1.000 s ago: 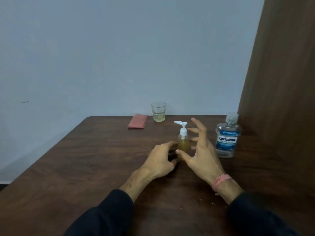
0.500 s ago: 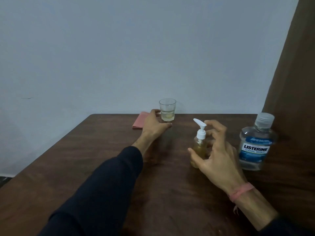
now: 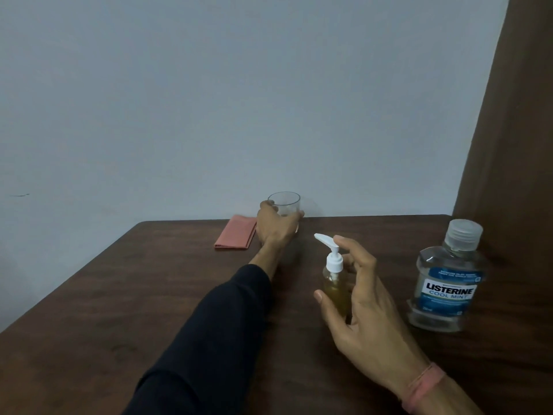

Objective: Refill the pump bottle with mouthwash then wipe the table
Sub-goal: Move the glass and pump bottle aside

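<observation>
From the head view, a dark wooden tabletop (image 3: 119, 295) runs back to a pale blue-grey wall (image 3: 239, 100), with a brown wooden panel (image 3: 514, 145) standing along the right side. The left hand (image 3: 273, 224) reaches to the far edge of the tabletop, its arm in a dark sleeve (image 3: 215, 333), and its grip is curled round a clear drinking glass (image 3: 285, 205); the fingers wrap the lower part of the glass so that only the rim and upper wall show above them. Whether the glass stands on the tabletop or is lifted off it cannot be told. Just left of that hand lies a folded pink cloth (image 3: 236, 232), flat on the tabletop near the wall. Nearer and to the right, the pump bottle (image 3: 335, 283) stands upright, holding yellowish liquid under a white pump head whose nozzle points up and to the left. The right hand (image 3: 368, 310) grips the bottle's body, thumb on the near-left side and fingers curled round the far-right side, with the forefinger raised close to the pump head. A pink band (image 3: 422, 384) circles the right wrist. Right of that hand, apart from it, the mouthwash bottle (image 3: 449, 283) stands capped and upright, its blue label reading LISTERINE COOL MINT.
</observation>
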A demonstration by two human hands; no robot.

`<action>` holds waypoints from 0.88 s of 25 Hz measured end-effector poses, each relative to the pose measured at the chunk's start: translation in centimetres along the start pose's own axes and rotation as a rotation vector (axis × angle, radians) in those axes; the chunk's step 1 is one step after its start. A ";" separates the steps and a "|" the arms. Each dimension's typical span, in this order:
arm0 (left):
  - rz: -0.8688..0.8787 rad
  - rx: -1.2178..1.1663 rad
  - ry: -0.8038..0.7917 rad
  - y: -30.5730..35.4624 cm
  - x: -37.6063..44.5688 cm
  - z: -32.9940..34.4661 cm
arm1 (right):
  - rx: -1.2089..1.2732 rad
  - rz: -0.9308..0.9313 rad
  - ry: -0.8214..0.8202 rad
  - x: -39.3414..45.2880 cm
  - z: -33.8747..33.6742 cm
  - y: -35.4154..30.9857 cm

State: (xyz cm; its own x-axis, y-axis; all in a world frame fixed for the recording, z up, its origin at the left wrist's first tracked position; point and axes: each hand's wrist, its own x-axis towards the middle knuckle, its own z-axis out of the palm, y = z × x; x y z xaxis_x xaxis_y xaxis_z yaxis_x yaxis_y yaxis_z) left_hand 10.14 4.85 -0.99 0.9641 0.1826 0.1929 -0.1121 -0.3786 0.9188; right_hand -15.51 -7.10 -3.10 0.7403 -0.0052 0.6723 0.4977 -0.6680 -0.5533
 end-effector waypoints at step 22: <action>0.827 0.130 -0.008 -3.3 -19.2 -13.7 | -0.074 -0.155 0.024 -1.3 -0.8 -3.0</action>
State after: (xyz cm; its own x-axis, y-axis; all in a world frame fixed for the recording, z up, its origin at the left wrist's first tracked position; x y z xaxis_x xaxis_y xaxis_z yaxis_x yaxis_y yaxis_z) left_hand -11.25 14.99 -2.98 0.5851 -0.2058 0.7844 -0.7557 -0.4892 0.4354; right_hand -18.35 -5.68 -1.95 0.6458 0.0846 0.7588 0.5697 -0.7151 -0.4051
